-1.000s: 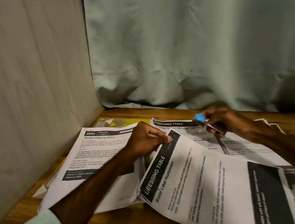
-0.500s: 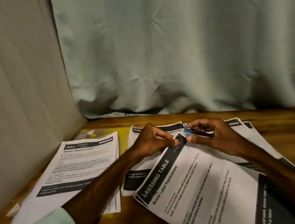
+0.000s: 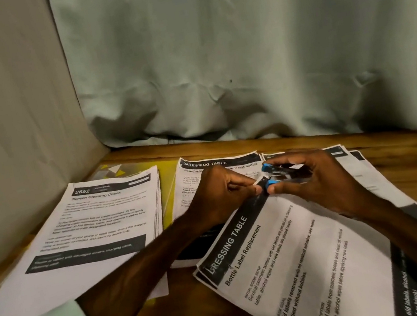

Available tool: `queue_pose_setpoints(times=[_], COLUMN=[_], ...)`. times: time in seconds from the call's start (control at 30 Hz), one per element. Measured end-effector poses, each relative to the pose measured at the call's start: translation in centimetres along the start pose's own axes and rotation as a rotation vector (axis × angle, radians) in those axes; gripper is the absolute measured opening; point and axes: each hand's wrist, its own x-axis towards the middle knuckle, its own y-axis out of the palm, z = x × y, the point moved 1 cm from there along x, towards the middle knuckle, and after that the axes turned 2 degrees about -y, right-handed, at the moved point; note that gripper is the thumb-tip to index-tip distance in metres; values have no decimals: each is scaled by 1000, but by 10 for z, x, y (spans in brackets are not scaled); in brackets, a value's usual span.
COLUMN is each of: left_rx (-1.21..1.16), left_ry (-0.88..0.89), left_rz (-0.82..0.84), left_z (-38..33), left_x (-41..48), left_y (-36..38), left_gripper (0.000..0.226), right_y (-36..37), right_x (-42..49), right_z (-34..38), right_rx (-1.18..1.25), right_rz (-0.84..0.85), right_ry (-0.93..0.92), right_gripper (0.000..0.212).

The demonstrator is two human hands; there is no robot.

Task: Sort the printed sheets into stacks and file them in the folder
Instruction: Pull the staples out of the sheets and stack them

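A thin stack of "Dressing Table – Bottle Label Replacement" sheets (image 3: 304, 266) lies tilted at the front right. My left hand (image 3: 219, 195) pinches its top corner. My right hand (image 3: 311, 181) grips a small blue and black stapler (image 3: 280, 175), whose jaws sit over that same corner. To the left lies a thicker stack headed "Screen Cleaning Check" (image 3: 98, 233), partly over a yellow folder (image 3: 165, 187). More "Dressing Table" sheets (image 3: 219, 163) lie under and behind my hands.
The wooden table (image 3: 409, 150) ends at a pale green curtain (image 3: 253, 52) behind and a beige cloth wall (image 3: 4, 110) on the left. Further printed sheets (image 3: 390, 181) fan out to the right under my right forearm.
My right hand has brought the stapler down from above the sheets to the corner that my left hand pinches. The view has tilted down and moved closer.
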Motion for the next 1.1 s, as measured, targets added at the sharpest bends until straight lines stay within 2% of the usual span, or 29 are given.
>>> queue_pose_setpoints(times=[0.3, 0.53, 0.7, 0.8, 0.93, 1.1], left_rx=[40, 118, 114, 48, -156, -332], left_ry=[-1, 39, 31, -24, -124, -218], left_rz=[7, 28, 17, -8, -56, 6], left_z=[-3, -11, -11, -10, -10, -17], left_x=[-3, -3, -2, -1, 2, 2], left_y=[-2, -4, -6, -4, -5, -7], left_gripper=[14, 16, 15, 12, 8, 13], right_y=[-13, -12, -11, -9, -5, -2], right_x=[-3, -3, -2, -2, -1, 3], right_z=[11, 5, 6, 3, 0, -1], right_rx=[29, 99, 126, 152, 285, 323], right_rz=[38, 120, 122, 117, 90, 90], right_ry=[-9, 34, 3, 4, -5, -23], right_gripper=[51, 60, 47, 47, 41, 44])
